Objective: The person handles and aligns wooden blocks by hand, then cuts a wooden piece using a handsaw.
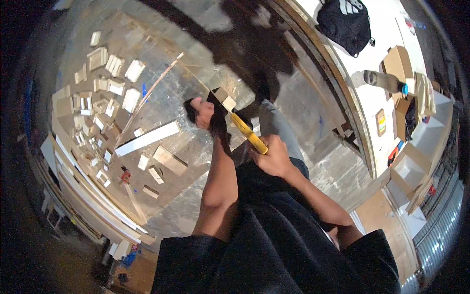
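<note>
My right hand (275,156) is wrapped round a long yellow-handled tool (248,133) in front of my lap. The tool's far end lies by a small pale wood block (228,102), and its working part cannot be made out. To the left of the block, my left hand (203,113) is raised with its fingers curled. A dark shape shows beside those fingers, too blurred to name. A grey trouser leg (275,125) shows just beyond the tool.
Many wood offcuts (115,65) lie scattered on the concrete floor at left, with a white-faced strip (148,138) nearer me. Long boards (93,183) are stacked at lower left. A white table (352,73) at right bears a black bag (345,24) and a bottle (384,81).
</note>
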A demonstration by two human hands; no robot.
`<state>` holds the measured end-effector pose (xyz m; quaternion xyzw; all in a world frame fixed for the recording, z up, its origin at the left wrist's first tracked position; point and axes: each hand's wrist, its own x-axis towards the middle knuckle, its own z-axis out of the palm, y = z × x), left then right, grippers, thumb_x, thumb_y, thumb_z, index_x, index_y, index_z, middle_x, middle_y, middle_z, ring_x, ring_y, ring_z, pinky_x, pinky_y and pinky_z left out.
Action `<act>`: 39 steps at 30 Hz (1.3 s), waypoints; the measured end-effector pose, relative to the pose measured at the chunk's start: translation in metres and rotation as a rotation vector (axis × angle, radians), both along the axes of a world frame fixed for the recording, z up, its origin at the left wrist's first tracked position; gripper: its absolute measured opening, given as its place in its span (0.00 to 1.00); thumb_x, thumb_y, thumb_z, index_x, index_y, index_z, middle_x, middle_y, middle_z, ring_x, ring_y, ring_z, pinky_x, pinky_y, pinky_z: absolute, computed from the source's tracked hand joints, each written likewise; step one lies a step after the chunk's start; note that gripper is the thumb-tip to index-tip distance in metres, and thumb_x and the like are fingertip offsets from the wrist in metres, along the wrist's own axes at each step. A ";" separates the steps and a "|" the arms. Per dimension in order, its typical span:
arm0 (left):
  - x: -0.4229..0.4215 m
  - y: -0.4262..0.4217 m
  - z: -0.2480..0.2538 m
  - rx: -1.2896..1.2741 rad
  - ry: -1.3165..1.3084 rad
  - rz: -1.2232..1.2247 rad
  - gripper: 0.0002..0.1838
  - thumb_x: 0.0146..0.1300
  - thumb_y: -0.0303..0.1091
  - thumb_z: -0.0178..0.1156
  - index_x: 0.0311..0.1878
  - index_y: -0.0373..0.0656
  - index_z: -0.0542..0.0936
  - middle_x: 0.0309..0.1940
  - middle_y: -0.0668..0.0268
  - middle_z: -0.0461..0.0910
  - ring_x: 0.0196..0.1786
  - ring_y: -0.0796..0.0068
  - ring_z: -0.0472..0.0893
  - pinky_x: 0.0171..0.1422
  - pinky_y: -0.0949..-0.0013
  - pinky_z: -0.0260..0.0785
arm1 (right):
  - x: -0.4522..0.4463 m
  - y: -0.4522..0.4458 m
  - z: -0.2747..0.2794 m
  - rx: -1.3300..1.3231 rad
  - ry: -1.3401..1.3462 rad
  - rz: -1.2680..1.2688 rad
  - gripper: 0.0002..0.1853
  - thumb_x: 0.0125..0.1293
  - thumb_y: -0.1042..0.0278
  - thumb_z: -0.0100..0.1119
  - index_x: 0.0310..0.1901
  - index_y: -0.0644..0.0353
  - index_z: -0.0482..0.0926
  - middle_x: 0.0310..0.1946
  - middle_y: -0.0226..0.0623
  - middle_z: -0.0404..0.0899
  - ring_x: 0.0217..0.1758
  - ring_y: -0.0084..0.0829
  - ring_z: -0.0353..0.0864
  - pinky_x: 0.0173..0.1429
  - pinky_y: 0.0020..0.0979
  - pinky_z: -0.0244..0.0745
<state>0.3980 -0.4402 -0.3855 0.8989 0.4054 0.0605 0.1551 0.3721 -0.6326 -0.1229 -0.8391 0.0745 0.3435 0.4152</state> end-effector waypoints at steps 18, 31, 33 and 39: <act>0.041 0.012 0.016 -0.104 -0.180 0.059 0.16 0.59 0.39 0.61 0.51 0.56 0.73 0.26 0.58 0.81 0.31 0.50 0.83 0.35 0.49 0.71 | 0.014 0.028 0.003 -0.031 0.003 0.015 0.17 0.61 0.54 0.65 0.37 0.63 0.84 0.28 0.58 0.82 0.36 0.60 0.84 0.42 0.51 0.78; 0.045 0.010 0.005 0.090 -0.047 0.121 0.14 0.59 0.34 0.60 0.47 0.58 0.71 0.22 0.62 0.79 0.24 0.51 0.81 0.26 0.49 0.69 | 0.014 0.005 0.036 -0.045 0.142 -0.018 0.15 0.57 0.58 0.68 0.38 0.61 0.85 0.30 0.57 0.83 0.39 0.58 0.84 0.44 0.51 0.78; 0.053 0.016 -0.001 0.235 -0.103 0.056 0.14 0.59 0.34 0.60 0.47 0.59 0.71 0.22 0.62 0.80 0.23 0.51 0.81 0.25 0.49 0.69 | 0.020 0.019 0.028 -0.071 0.005 -0.074 0.13 0.57 0.60 0.67 0.36 0.62 0.85 0.29 0.56 0.83 0.38 0.57 0.84 0.43 0.50 0.78; 0.055 0.007 0.022 0.040 -0.082 0.146 0.13 0.58 0.35 0.62 0.45 0.59 0.72 0.20 0.63 0.79 0.23 0.52 0.82 0.25 0.50 0.69 | 0.008 0.003 0.022 -0.006 0.104 -0.046 0.12 0.58 0.61 0.66 0.35 0.63 0.84 0.28 0.57 0.82 0.38 0.57 0.84 0.41 0.50 0.78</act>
